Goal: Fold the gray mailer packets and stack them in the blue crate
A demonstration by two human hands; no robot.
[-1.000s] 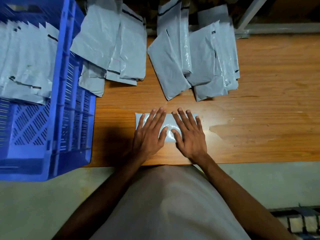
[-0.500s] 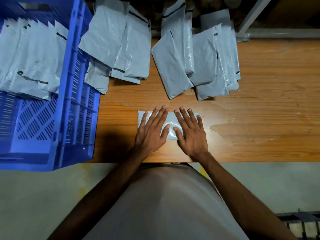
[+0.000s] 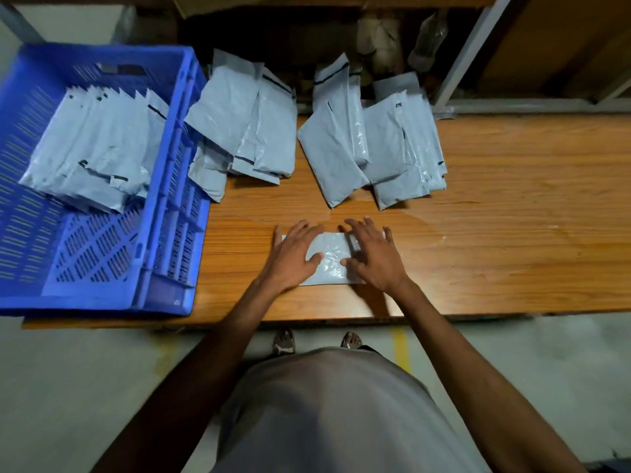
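Note:
A folded gray mailer packet (image 3: 330,257) lies flat on the wooden table (image 3: 512,216) near its front edge. My left hand (image 3: 293,254) presses on the packet's left part with spread, straight fingers. My right hand (image 3: 374,256) presses on its right part the same way. The blue crate (image 3: 164,240) stands at the table's left end and holds a row of folded gray packets (image 3: 92,151). Two piles of unfolded gray mailers lie behind my hands: one pile (image 3: 246,131) beside the crate, the other pile (image 3: 372,145) to its right.
The table's front edge runs just below my wrists, with the floor and my feet (image 3: 283,341) beneath. A metal frame post (image 3: 467,49) rises at the back right. Dark clutter sits behind the mailer piles. Bare wood stretches to the right of my hands.
The camera has pulled back and up, showing more of the crate and floor. My hands have spread slightly apart on the folded packet, uncovering its middle.

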